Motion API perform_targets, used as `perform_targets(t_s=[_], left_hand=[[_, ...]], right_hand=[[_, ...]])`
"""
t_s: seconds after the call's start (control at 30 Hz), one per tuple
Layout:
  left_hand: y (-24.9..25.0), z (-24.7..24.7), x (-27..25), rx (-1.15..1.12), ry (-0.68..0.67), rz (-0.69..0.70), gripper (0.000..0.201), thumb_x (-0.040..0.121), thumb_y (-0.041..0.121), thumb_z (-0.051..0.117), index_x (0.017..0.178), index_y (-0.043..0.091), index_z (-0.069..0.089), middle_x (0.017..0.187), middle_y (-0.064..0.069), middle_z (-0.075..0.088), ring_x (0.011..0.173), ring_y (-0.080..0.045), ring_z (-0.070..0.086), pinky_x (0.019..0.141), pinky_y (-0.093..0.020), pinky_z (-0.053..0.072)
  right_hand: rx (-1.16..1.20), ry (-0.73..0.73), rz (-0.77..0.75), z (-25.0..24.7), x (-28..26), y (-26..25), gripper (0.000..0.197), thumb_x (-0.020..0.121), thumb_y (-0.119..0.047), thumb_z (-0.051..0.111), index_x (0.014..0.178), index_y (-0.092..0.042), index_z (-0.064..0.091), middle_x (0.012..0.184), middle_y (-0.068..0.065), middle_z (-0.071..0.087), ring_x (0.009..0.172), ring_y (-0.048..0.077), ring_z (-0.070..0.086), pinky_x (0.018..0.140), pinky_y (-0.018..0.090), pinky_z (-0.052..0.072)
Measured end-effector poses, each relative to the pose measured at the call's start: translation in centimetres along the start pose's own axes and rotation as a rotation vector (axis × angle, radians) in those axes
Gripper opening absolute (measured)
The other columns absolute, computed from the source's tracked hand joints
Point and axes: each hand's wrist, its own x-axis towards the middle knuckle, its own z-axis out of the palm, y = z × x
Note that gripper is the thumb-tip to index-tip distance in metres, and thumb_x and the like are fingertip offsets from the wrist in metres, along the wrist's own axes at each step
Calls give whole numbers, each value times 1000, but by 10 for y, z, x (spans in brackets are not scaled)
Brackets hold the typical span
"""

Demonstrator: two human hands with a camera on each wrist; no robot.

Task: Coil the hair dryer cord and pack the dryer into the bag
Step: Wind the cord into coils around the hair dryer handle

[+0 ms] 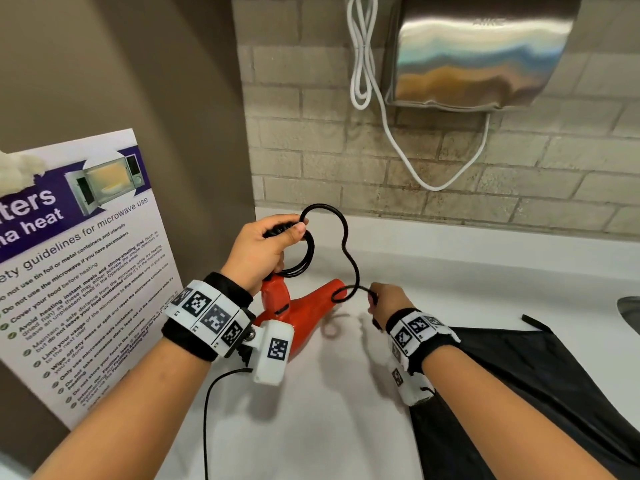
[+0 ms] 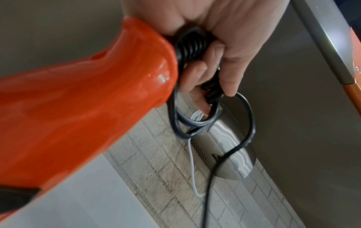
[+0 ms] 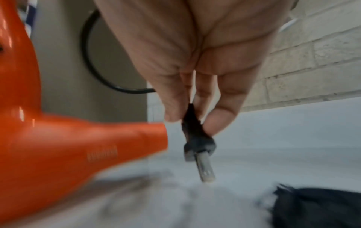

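An orange hair dryer (image 1: 304, 308) hangs over the white counter, its handle end up at my left hand (image 1: 263, 251). That hand grips several loops of the black cord (image 1: 304, 254) against the handle; the left wrist view shows the fingers curled round the coil (image 2: 192, 44) beside the orange body (image 2: 82, 98). The loose cord (image 1: 343, 237) arcs up, then drops to my right hand (image 1: 384, 301). My right hand (image 3: 187, 118) pinches the black plug (image 3: 197, 141), prongs pointing down, just right of the dryer nozzle (image 3: 136, 138). The black bag (image 1: 540, 393) lies flat at the right.
A laminated microwave poster (image 1: 79, 271) leans on the brown wall at the left. A steel hand dryer (image 1: 478, 53) with a white cable (image 1: 363, 64) hangs on the brick wall behind. A sink rim (image 1: 630, 310) shows at the far right.
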Motion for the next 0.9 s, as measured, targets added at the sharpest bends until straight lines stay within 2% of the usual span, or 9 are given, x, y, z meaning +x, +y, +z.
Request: perform_targets(t_s=[0.17, 0.33, 0.4, 0.5, 0.63, 0.7, 0.77, 0.83, 0.9], left_hand=[[2, -3, 2, -23, 19, -11, 22, 88, 14, 58, 108, 8, 63, 45, 12, 59, 32, -2, 27, 34, -13, 26], [-1, -4, 5, -52, 59, -4, 18, 87, 15, 59, 104, 12, 65, 52, 10, 62, 33, -4, 27, 35, -14, 25], [-1, -1, 5, -60, 60, -5, 17, 88, 13, 58, 103, 12, 65, 55, 9, 62, 32, -4, 27, 35, -14, 25], [-1, 2, 6, -55, 47, -16, 22, 88, 13, 58, 108, 8, 64, 55, 8, 60, 31, -3, 26, 34, -13, 25], [-1, 8, 2, -33, 4, -9, 26, 88, 14, 58, 111, 4, 63, 51, 10, 56, 31, -3, 27, 33, -14, 26], [0, 11, -2, -15, -22, 5, 24, 88, 13, 57, 110, 6, 64, 50, 10, 57, 31, -3, 29, 33, -14, 27], [2, 15, -6, -1, -62, 13, 24, 88, 12, 57, 110, 10, 65, 54, 8, 58, 32, -3, 30, 33, -14, 28], [3, 17, -9, -4, -122, 7, 23, 88, 11, 56, 106, 22, 66, 61, 1, 54, 33, -3, 29, 34, -15, 27], [3, 18, -11, -16, -156, -3, 28, 89, 9, 55, 101, 32, 64, 58, 1, 49, 33, -4, 27, 34, -16, 26]], right_hand=[[460, 231, -210, -33, -19, -39, 33, 84, 9, 47, 66, -19, 47, 73, 8, 55, 58, 17, 50, 56, 17, 44], [870, 171, -457, -54, -47, -77, 37, 79, 23, 42, 67, -11, 46, 71, 0, 60, 59, 2, 60, 57, 16, 49], [846, 161, -565, -53, -59, -89, 36, 79, 22, 48, 69, -13, 48, 71, -5, 65, 64, 4, 62, 64, 19, 53], [800, 202, -658, -45, -64, -100, 36, 77, 16, 58, 69, -18, 49, 79, -2, 64, 78, 21, 64, 76, 33, 55], [598, 352, -678, -32, -57, -109, 44, 72, 4, 65, 62, -31, 40, 67, 3, 53, 71, 31, 60, 65, 43, 53], [471, 377, -693, -27, -56, -113, 37, 73, 5, 61, 64, -25, 42, 66, -5, 44, 67, 25, 53, 63, 38, 49], [345, 413, -695, -22, -54, -117, 19, 74, 4, 58, 80, -12, 50, 75, -5, 44, 75, 22, 50, 64, 31, 43], [331, 498, -666, -19, -50, -118, 25, 74, 4, 55, 98, -4, 49, 88, -1, 42, 82, 21, 49, 69, 28, 41], [415, 471, -650, -18, -43, -120, 37, 77, 6, 51, 111, -4, 41, 91, 0, 43, 73, 14, 50, 65, 22, 43]])
